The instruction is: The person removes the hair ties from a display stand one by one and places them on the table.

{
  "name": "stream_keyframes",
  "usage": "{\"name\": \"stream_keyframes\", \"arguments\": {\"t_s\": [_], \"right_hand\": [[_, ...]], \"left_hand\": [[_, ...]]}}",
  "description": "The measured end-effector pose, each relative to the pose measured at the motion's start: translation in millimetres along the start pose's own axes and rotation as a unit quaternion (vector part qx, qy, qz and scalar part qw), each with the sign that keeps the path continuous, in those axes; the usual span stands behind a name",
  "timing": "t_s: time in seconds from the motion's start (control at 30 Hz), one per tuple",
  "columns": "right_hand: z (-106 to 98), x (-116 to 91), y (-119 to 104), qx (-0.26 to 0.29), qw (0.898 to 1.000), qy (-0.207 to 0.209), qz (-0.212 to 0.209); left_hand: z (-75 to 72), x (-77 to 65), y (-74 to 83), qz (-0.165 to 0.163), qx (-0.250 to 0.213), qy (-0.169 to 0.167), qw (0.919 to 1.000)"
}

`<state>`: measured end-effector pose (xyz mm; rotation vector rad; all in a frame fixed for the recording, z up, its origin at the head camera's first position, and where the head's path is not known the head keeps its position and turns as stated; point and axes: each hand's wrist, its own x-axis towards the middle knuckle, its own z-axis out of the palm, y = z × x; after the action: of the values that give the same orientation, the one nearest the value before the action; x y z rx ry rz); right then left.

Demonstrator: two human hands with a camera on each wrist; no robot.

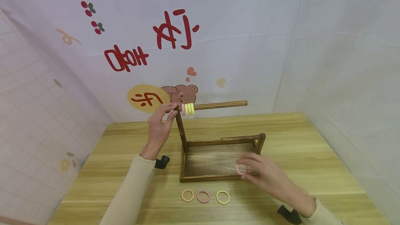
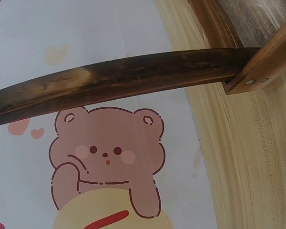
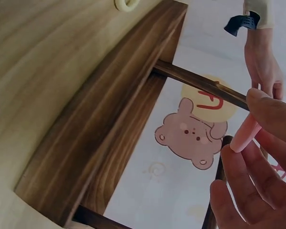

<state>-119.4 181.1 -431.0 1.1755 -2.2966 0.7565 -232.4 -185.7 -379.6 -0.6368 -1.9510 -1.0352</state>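
Observation:
A wooden stand (image 1: 181,131) has an upright post on its left and a long rod (image 1: 222,105) sticking out to the right at the top. One pink ring (image 1: 183,109) and three yellow rings (image 1: 189,109) hang on the rod close to the post. My left hand (image 1: 157,129) grips the top corner of the stand between thumb and fingers, just left of these rings. With thumb and fingertips, my right hand (image 1: 265,174) pinches a light pink ring (image 3: 246,133) over the front right of the tray-like base. The left wrist view shows mostly the post (image 2: 133,76).
On the table in front of the base lie a peach ring (image 1: 188,196), a pink ring (image 1: 203,197) and a yellow ring (image 1: 223,197). A shorter rod (image 1: 240,138) on a low post rises at the base's right. Behind the table hangs a printed cloth (image 1: 243,55).

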Motion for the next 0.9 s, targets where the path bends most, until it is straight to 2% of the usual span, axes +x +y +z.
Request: {"name": "stream_keyframes", "arguments": {"t_s": [0.13,0.57,0.9], "right_hand": [[4.1,-4.1,-0.7,0.017,1.0,-0.018,0.012],[17.4,-14.9,-2.5,0.049,0.998,-0.028,-0.009],[24.3,-21.8,-3.6,0.02,0.999,-0.045,-0.01]], "left_hand": [[0.2,-0.4,-1.0,0.0,0.0,0.002,1.0],[1.1,-1.2,-1.3,-0.003,-0.004,0.005,1.0],[0.0,-0.9,0.8,-0.011,-0.014,0.006,0.9998]]}}
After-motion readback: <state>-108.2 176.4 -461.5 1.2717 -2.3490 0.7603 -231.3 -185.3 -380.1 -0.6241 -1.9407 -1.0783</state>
